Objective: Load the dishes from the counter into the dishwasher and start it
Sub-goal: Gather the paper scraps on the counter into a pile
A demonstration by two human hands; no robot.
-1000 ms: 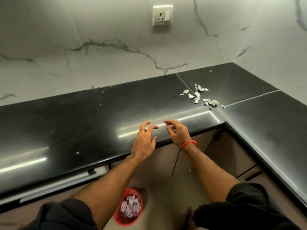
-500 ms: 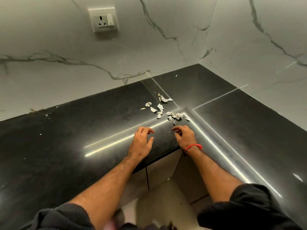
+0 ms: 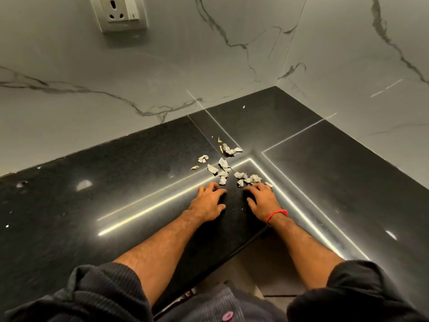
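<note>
Pale peel scraps (image 3: 228, 169) lie scattered on the black counter (image 3: 116, 194) by its inner corner, just beyond both hands. Left hand (image 3: 207, 202) and right hand (image 3: 263, 201) rest palm-down, fingers loosely bent, holding nothing, fingertips just short of the nearest scraps

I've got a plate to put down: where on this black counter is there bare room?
Bare: the counter left of the left hand, toward the wall socket, and the stretch right of the right hand. Crowded: the inner corner, where peel scraps lie ahead of both hands.
</note>
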